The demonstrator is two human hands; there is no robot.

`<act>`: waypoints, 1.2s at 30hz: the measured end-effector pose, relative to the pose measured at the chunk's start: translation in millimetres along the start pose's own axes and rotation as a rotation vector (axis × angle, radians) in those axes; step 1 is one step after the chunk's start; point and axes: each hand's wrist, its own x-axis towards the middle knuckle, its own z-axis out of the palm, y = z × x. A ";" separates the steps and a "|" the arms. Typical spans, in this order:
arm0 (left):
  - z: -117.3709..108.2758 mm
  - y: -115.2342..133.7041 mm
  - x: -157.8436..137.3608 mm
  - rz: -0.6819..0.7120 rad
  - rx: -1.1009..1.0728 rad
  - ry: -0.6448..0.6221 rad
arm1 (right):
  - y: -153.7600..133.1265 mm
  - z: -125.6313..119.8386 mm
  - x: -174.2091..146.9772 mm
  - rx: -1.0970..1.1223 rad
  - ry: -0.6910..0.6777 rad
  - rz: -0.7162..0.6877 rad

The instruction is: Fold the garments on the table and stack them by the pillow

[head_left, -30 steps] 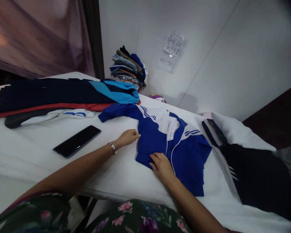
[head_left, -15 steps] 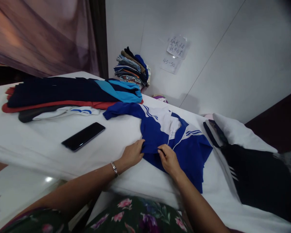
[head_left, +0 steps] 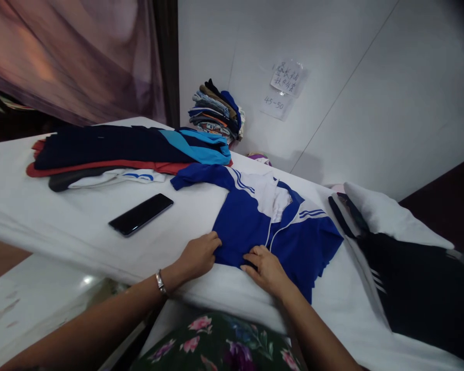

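Observation:
A blue and white jacket (head_left: 243, 221) lies front up on the white-covered table, its collar toward the wall and its front partly parted along a white-edged zip line. My left hand (head_left: 201, 255) is closed on the jacket's lower left corner. At the hem, nearer the middle, my right hand (head_left: 265, 268) pinches the fabric with bent fingers. One blue sleeve stretches out to the left; the other side of the jacket bunches toward the right, with part of it behind my right hand.
A black phone (head_left: 141, 214) rests left of the jacket. Behind it lie stacked garments, a navy one (head_left: 108, 147) on top. Dark clothing (head_left: 417, 278) and a white garment (head_left: 394, 214) lie at the right. A folded clothes pile (head_left: 216, 111) stands by the wall, below paper notes (head_left: 286, 77).
My left hand has drawn the jacket's lower left corner toward me and to the left, so that front panel lies flatter and wider. My right hand has come slightly nearer me.

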 end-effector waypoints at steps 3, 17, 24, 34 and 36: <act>-21.2 -12.5 9.4 -0.048 -0.254 -0.091 | -1.6 0.4 0.9 -0.011 -0.009 0.007; -21.1 -24.0 105.4 -0.378 0.054 0.050 | -0.4 21.0 3.8 -0.021 0.013 0.001; -25.9 -29.9 91.7 -0.336 0.048 0.095 | -4.6 17.7 0.6 0.066 -0.027 0.015; 31.9 -35.4 67.7 0.105 0.143 0.121 | 80.0 -33.6 -52.5 0.098 0.673 0.369; 34.3 -39.2 68.8 0.088 0.139 0.090 | 110.3 -35.7 -74.5 0.039 0.755 0.552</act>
